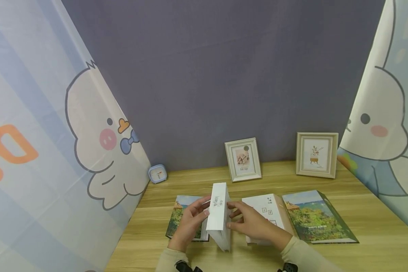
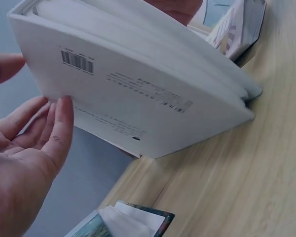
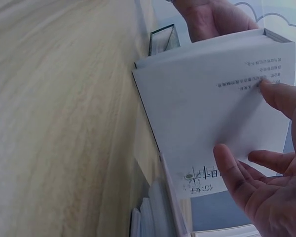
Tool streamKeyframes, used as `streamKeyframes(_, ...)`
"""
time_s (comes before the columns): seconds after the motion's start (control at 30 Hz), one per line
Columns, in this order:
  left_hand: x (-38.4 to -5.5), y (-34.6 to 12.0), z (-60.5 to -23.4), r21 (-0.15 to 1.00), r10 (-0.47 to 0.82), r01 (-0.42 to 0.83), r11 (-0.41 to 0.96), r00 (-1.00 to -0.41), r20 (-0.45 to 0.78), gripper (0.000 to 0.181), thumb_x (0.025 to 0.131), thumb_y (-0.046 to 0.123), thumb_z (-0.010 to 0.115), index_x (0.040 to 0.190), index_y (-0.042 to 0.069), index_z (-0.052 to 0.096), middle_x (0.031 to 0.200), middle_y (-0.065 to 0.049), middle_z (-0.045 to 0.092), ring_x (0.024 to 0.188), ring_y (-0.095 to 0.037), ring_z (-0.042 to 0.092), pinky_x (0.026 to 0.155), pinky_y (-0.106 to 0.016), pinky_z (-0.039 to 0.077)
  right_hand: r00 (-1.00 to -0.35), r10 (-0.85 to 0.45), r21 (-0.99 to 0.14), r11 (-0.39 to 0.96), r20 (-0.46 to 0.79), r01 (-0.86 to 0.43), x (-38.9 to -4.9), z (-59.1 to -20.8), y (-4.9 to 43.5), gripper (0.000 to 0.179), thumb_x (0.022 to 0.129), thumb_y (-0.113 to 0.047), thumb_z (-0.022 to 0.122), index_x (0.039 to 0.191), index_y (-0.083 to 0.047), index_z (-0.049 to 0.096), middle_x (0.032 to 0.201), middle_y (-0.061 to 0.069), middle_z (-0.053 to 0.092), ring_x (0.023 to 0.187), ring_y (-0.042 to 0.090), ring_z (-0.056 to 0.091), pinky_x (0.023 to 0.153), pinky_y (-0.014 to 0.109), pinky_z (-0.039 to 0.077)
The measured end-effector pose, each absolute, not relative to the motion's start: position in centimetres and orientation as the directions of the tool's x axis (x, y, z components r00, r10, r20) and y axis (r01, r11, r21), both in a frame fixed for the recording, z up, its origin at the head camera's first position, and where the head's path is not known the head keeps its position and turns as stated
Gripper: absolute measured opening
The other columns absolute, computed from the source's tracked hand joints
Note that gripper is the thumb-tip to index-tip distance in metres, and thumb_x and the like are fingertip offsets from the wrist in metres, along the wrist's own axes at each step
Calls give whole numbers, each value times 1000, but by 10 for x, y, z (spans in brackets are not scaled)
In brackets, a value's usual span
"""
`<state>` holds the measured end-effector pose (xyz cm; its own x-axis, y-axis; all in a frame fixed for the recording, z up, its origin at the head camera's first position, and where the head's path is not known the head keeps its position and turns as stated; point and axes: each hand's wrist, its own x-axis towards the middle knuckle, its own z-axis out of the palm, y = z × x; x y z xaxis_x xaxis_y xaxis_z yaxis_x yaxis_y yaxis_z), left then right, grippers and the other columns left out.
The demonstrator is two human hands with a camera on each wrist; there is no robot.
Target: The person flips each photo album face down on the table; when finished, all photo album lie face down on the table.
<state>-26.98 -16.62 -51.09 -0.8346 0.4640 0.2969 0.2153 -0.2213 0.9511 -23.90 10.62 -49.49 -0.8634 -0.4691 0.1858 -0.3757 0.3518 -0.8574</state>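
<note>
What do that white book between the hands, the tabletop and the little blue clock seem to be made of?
White book: probably matt cardboard covers, stiff and flat with a printed barcode; its pages could be paper or plastic.
Tabletop: wood or wood-look laminate, judging by the streaky grain.
Blue clock: likely smooth plastic, from its rounded, evenly coloured rim.

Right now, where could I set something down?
Bare table shows between clock and left frame, between that and right frame, and right of right album. It's crowded from left album through held book and white book to right album.
</note>
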Motion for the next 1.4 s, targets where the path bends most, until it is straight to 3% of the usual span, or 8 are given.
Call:
streamKeyframes(0.7, -267, -156, -514, 964, 596, 145, -222, -763, 252, 58, 110, 10, 54, 164, 11, 33, 169, -17, 27, 151, -45, 32, 108, -47, 50, -861, -471, -897, 272, 191, -348, -239, -482, 121, 81, 98, -30, 77, 160, 0, 36, 152, 19, 50, 124, 32, 61, 95, 34, 57)
streamKeyframes(0.97, -268, -151, -517, 951, 626, 214, -221, -717, 307, 62, 110, 15, 57, 165, 7, 29, 169, -20, 26, 150, -48, 33, 107, -46, 51, -859, -480, -916, 236, 181, -325, -238, -480, 129, 85, 97, -28, 78, 163, -1, 31, 154, 22, 46, 123, 33, 62, 91, 31, 58)
streamKeyframes(1.17, -268, -148, -521, 956, 652, 237, -172, -700, 291, 63, 108, 23, 61, 164, 11, 35, 171, -12, 27, 152, -47, 28, 113, -42, 45, -856, -484, -926, 208, 182, -315, -236, -478, 137, 87, 98, -27, 78, 164, -1, 28, 152, 25, 46, 121, 34, 63, 88, 32, 60)
streamKeyframes(1.4, -267, -142, -523, 959, 674, 228, -171, -682, 283, 68, 104, 18, 68, 163, 12, 36, 172, -7, 26, 156, -39, 24, 120, -50, 36, -837, -500, -938, 122, 223, -324, -231, -478, 147, 91, 97, -17, 78, 166, -2, 21, 152, 31, 44, 119, 37, 64, 86, 35, 61)
